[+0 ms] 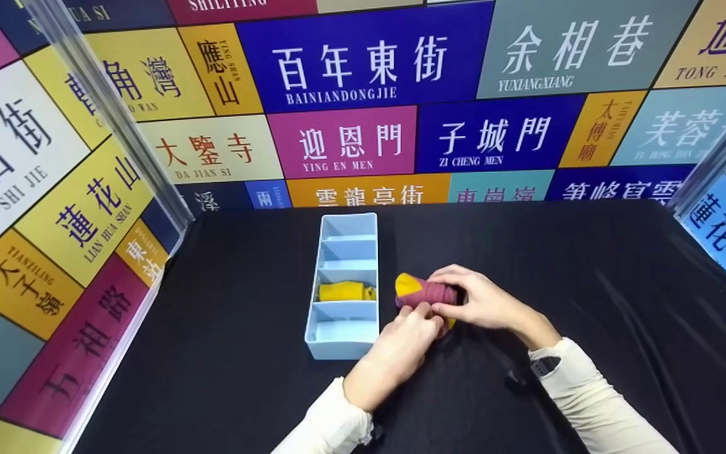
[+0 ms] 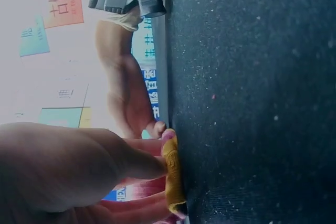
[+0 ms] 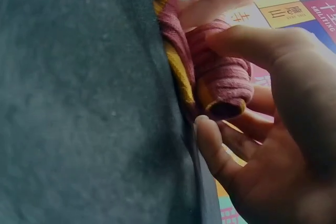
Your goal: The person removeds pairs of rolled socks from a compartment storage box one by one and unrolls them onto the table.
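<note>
Right of the box, a maroon-and-yellow sock (image 1: 426, 291) is partly rolled up on the black cloth. My right hand (image 1: 483, 299) holds the roll at its right side; in the right wrist view the rolled sock (image 3: 223, 72) lies between that hand's fingers, its round end opening toward the camera. Nearer to me, my left hand (image 1: 404, 337) pinches the sock's lower part, and its yellow edge (image 2: 172, 174) shows at the fingertips in the left wrist view. A flat stretch of sock (image 3: 176, 45) lies against the cloth beside the roll. Some left fingertips are hidden.
A light blue box (image 1: 341, 349) with several compartments in a row stands left of the hands. A folded yellow sock (image 1: 341, 291) lies in its second compartment from the near end. Behind the black cloth (image 1: 243, 378) rises a wall of coloured signs (image 1: 369, 57).
</note>
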A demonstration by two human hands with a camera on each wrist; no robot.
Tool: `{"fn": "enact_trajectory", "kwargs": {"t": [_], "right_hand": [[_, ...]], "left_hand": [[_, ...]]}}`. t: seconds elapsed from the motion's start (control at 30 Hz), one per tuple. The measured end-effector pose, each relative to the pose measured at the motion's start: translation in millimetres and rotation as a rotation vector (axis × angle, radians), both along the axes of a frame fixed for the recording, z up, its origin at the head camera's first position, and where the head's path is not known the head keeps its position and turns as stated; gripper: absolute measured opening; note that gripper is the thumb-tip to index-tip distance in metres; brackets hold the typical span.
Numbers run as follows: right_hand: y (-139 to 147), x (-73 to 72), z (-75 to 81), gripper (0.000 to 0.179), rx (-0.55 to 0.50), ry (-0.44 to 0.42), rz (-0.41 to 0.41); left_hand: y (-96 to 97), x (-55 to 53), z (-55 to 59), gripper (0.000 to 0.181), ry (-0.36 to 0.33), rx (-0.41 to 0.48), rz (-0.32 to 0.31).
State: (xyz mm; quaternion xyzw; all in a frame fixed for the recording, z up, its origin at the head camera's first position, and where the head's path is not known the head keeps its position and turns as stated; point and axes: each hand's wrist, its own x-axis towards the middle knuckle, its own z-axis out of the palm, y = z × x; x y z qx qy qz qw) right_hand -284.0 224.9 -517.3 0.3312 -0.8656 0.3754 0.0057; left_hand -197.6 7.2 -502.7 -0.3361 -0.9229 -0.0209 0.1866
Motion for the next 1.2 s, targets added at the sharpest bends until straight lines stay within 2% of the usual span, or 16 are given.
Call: {"fn": "enact_trajectory", "kwargs": {"t": [0.17,0.3,0.43,0.67,0.77,1.03,1.2], "right_hand": [[-0.5,-0.4,-3.4,0.050,-0.092,-0.004,-0.060],[-0.7,-0.3,-6.3,0.036,-0.166,-0.004,-0.084],[-1.0,0.3,-7.1,0.027,-0.145,0.026,-0.107],[-4.0,-0.4,-5.2,0.041,-0.089,0.040,-0.106],[-6.0,-0.8,-4.6,0.044,-0.107,0.036,-0.102],[-8.8,-1.7,-4.9,0.018,-0.129,0.130,-0.105],[-6.9,-1.7,-6.0,0.033,-0.100,0.107,-0.128]], "left_hand": [[1.1,1.7,-0.5,0.023,-0.013,0.012,0.004],[0.7,1.9,-0.5,0.029,-0.012,0.006,-0.013],[0.0,2.1,-1.0,0.033,-0.002,0.013,-0.023],[-3.1,2.2,-0.7,0.035,-0.020,0.036,-0.025],[-3.8,2.3,0.2,0.033,-0.048,0.044,-0.029],[-2.3,3.3,1.9,0.027,-0.066,0.008,-0.012],[-0.4,2.6,3.7,0.027,-0.064,-0.002,-0.015]]}}
